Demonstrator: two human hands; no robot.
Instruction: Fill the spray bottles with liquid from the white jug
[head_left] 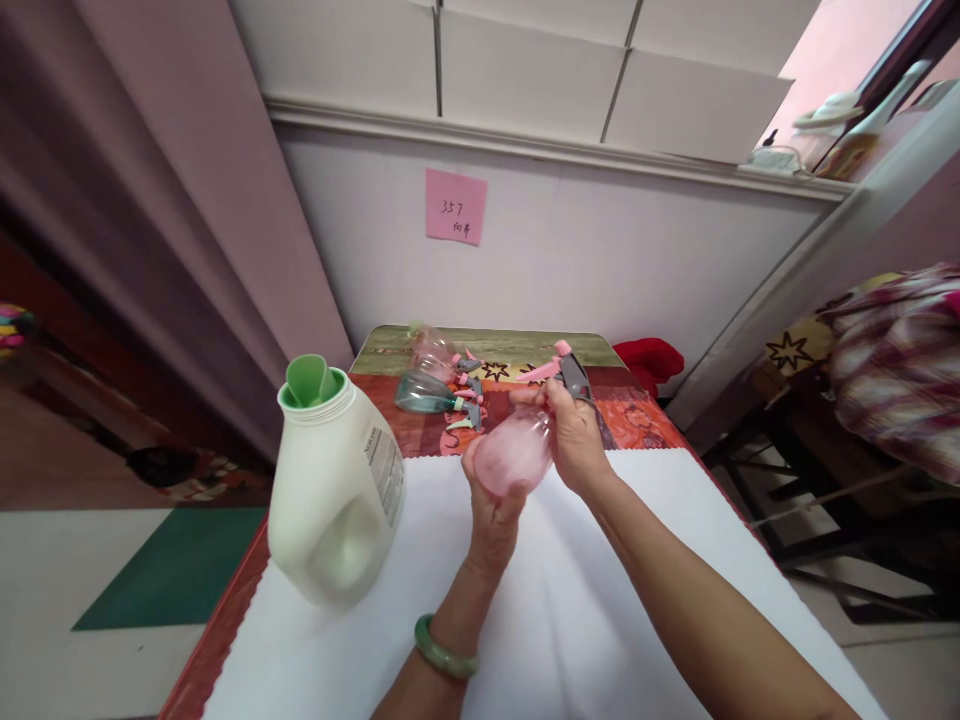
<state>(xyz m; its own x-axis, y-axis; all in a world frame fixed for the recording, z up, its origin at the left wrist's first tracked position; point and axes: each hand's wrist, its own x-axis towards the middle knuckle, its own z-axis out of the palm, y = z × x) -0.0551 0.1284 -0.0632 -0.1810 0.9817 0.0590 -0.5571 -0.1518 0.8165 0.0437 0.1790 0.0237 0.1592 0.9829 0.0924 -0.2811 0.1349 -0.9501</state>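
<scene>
A pink see-through spray bottle [514, 455] is held tilted above the white cloth, its inside looking cloudy. My left hand [491, 515] is closed round its rounded lower end, thumb in front. At the neck, my right hand [574, 435] is wrapped round the bottle just under the grey and pink trigger head [574, 372]. The right fingers partly hide the collar, so I cannot tell how tightly the head sits. To the left stands a large pale jug [337, 500] with a green cap [311, 380] resting in its mouth.
Behind my hands lie a teal spray bottle [424, 393] and pink spray bottles [431, 355], heads pointing right. White cloth [600, 600] covers the table's near part. A pink note [456, 207] is on the wall. A dark stool [840, 540] stands at right.
</scene>
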